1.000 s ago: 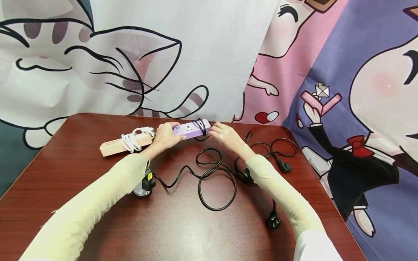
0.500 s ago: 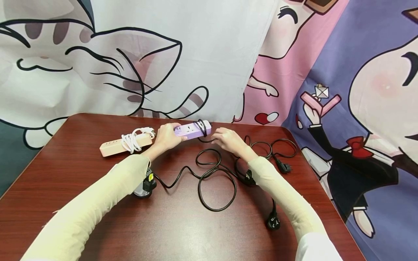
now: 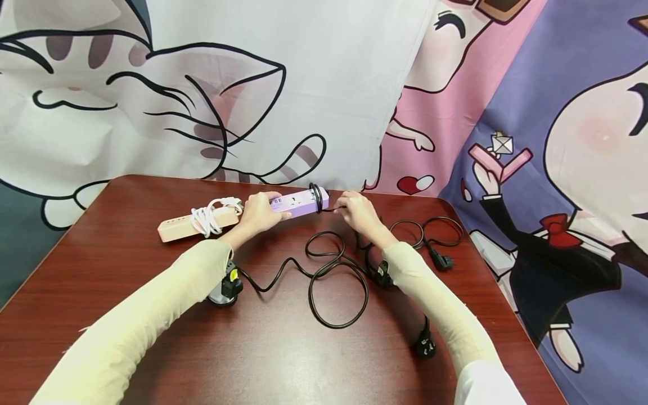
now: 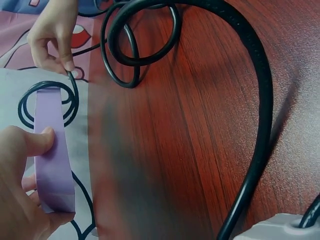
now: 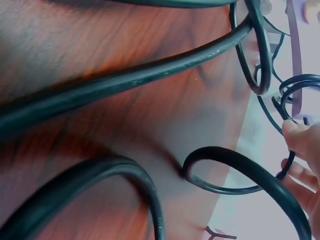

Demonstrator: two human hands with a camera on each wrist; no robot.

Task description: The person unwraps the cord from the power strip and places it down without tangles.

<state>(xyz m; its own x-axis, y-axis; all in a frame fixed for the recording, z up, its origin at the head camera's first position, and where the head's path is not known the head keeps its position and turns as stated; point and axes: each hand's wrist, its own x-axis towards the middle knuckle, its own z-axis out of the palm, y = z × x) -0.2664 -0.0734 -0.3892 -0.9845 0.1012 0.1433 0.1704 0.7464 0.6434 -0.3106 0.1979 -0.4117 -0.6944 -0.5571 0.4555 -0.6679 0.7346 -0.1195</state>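
Observation:
A purple power strip [image 3: 301, 203] is gripped at its left end by my left hand [image 3: 260, 214], thumb on the near side, above the back of the table. Black cord loops circle the strip's right end. Just right of that end, my right hand [image 3: 358, 212] pinches the black cord [image 4: 75, 92] between thumb and fingers. In the left wrist view the cord runs from the loops into the right hand [image 4: 56, 42]. The right wrist view shows the right hand's fingertips [image 5: 292, 131] on the cord close to the wrapped end.
Left of my left hand lies a beige power strip [image 3: 174, 228] wrapped in white cord [image 3: 205, 220]. A grey-and-black plug-in item [image 3: 223, 292] sits by my left forearm. Loose black cable [image 3: 336, 326] curls across the table, with black plugs [image 3: 440, 260] on the right. A cartoon-printed curtain [image 3: 344, 84] hangs behind.
My right hand has moved slightly away from the strip's end, then up and to the right, drawing the cord taut around it. The left hand keeps its grip on the strip.

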